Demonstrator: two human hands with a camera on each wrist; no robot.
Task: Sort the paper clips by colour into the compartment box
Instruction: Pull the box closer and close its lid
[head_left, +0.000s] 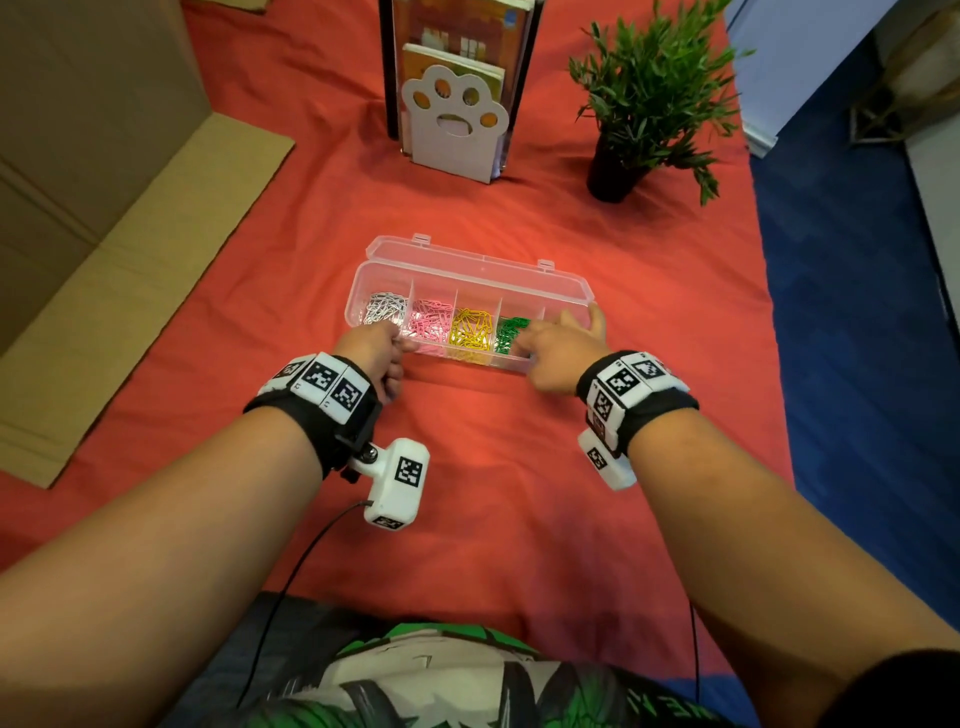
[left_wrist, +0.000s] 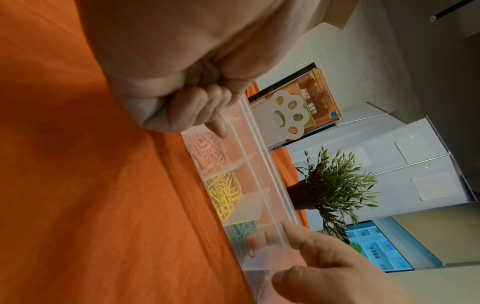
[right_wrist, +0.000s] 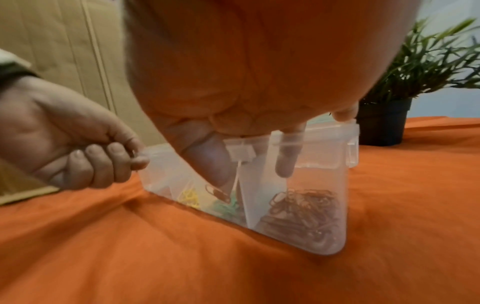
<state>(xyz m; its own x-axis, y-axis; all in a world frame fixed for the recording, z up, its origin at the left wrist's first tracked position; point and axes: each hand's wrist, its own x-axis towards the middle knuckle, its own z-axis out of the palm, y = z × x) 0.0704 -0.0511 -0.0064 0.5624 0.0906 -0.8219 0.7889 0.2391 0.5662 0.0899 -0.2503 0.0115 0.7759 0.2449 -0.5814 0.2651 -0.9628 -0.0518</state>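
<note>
The clear compartment box (head_left: 478, 278) lies on the red cloth with its lid folded back. From left to right it holds white clips (head_left: 384, 306), pink clips (head_left: 431, 319), yellow clips (head_left: 470, 327) and green clips (head_left: 506, 332). A dark red pile (right_wrist: 303, 203) fills the end compartment. My left hand (head_left: 382, 353) grips the box's near left rim with curled fingers (right_wrist: 111, 162). My right hand (head_left: 556, 348) reaches into the right end. Its thumb tip (right_wrist: 215, 170) meets one dark red clip (right_wrist: 217, 193) lying on the green clips. Whether a finger pinches that clip is hidden.
A white paw-shaped bookend (head_left: 454, 119) with books stands behind the box, and a potted plant (head_left: 639, 104) is at the back right. Flat cardboard (head_left: 130, 270) lies along the left. The cloth's right edge (head_left: 774, 364) drops to blue floor.
</note>
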